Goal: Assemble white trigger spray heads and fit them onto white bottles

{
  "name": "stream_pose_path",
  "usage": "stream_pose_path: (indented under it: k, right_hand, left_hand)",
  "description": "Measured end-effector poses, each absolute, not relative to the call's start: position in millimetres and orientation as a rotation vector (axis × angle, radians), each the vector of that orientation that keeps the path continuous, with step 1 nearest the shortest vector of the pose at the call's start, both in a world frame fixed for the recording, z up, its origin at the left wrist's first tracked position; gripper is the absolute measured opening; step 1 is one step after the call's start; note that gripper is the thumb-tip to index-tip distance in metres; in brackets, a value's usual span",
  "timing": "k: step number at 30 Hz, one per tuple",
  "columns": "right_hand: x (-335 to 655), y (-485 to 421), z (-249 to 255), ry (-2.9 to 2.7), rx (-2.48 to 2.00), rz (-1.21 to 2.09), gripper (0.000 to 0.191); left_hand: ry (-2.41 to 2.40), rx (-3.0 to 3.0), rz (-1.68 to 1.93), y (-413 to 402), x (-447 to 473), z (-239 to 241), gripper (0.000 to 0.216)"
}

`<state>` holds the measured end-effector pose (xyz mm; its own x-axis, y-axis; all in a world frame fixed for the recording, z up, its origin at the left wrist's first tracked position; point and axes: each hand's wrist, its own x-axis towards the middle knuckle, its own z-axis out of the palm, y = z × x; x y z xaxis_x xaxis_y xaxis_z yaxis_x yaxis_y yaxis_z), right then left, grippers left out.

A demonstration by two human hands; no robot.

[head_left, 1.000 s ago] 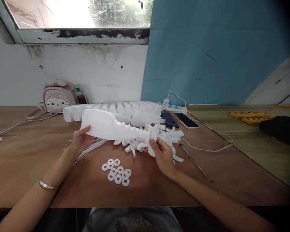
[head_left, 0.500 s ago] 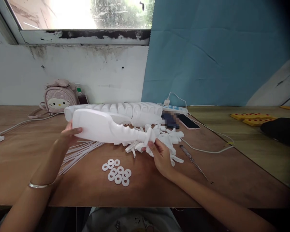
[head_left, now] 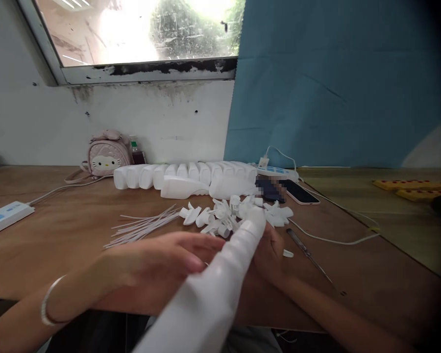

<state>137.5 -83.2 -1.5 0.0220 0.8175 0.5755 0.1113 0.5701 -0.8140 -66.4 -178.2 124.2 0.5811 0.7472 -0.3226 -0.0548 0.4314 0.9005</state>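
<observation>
A white plastic bottle tilts across the front of the table, its narrow ribbed neck pointing away and its wide body close to me, blurred. My right hand is closed about the neck end, its fingers partly hidden behind the bottle. My left hand reaches in from the left with fingers stretched out beside the bottle; whether they touch it I cannot tell. Beyond the neck lies a heap of white trigger spray heads. Thin white tubes are spread to the left of the heap.
A row of white bottles lines the wall. Phones and a power strip sit at the back right, a screwdriver at right. A pink bag and another power strip are at left.
The bottle has swung from lying sideways to pointing its neck away, its base toward me. My left hand has left the base and moved right, near the neck. The white rings are hidden now.
</observation>
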Motion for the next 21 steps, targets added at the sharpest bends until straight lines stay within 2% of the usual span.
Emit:
stream_pose_path:
  k: [3, 6, 9, 10, 13, 17, 21]
  right_hand:
    - [138.7, -88.6, -4.9, -1.579, -0.775, 0.713, 0.045]
    - [139.2, -83.7, -4.1, -1.586, -0.741, 0.665, 0.040]
    - [135.8, -76.2, 0.0, -1.479, -0.636, 0.636, 0.038]
    - [134.0, -75.0, 1.0, -1.480, -0.596, 0.663, 0.039]
    - [128.3, -76.4, 0.2, -1.561, -0.535, 0.734, 0.035]
    - [124.4, -80.8, -6.6, -1.651, -0.486, 0.733, 0.028]
    - [124.4, -80.2, -9.9, -1.680, -0.430, 0.711, 0.026]
  left_hand:
    - [0.860, 0.913, 0.384, -168.7, -33.2, 99.7, 0.037]
    - [0.921, 0.953, 0.445, -153.6, -18.2, 90.7, 0.021]
    - [0.926, 1.033, 0.565, -146.3, -28.3, 108.3, 0.014]
    - [0.901, 1.082, 0.675, -145.6, -37.4, 118.0, 0.016]
    - [0.831, 1.204, 1.222, -141.4, -80.8, 147.7, 0.040]
    - [1.068, 1.449, 2.060, -122.2, -166.3, 167.9, 0.021]
    - [1.417, 1.187, 2.322, -103.1, -254.1, 159.1, 0.016]
